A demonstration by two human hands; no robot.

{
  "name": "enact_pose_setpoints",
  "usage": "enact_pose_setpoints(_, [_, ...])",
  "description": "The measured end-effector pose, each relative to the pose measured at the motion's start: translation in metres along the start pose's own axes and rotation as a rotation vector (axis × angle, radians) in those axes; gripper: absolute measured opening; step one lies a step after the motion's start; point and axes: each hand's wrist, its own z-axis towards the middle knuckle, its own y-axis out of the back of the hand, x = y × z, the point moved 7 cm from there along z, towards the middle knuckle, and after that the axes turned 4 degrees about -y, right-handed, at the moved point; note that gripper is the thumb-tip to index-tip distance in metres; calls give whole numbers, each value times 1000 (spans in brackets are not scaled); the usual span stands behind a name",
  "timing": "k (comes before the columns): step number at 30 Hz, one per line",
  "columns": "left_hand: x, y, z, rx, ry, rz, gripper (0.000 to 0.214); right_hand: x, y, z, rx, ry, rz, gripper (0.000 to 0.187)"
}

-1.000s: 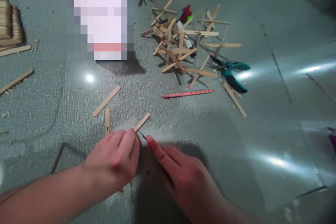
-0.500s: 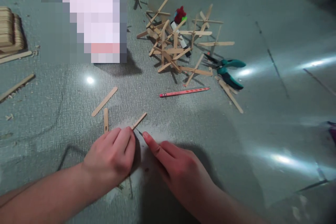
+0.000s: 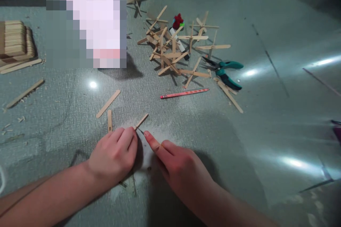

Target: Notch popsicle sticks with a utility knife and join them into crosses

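Note:
My left hand is closed on a wooden craft stick and presses it to the tabletop; the stick's free end points up and right past my fingers. My right hand grips a thin, dark, pointed tool, index finger stretched along it. Most of the tool is hidden by the hand, so its exact kind is unclear. Its tip meets the stick beside my left fingers. Pale dust lies under both hands. A slotted craft stick and a plain craft stick lie just beyond my left hand.
A pink pencil lies ahead. Beyond it is a cluster of crossed craft sticks with a marker and red figure. Green-handled pliers lie right of them. Stacked craft sticks sit far left. A blurred-out patch hides the upper left.
The view has shifted slightly, so things farther off appear a little lower. Both hands keep almost the same place at the stick, with the tool tip still against it.

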Motion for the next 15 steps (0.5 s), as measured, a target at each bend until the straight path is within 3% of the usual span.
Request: enact_pose_setpoints(15, [5, -2, -2, 54, 7, -4, 32, -4, 4, 2, -3, 3, 133, 50])
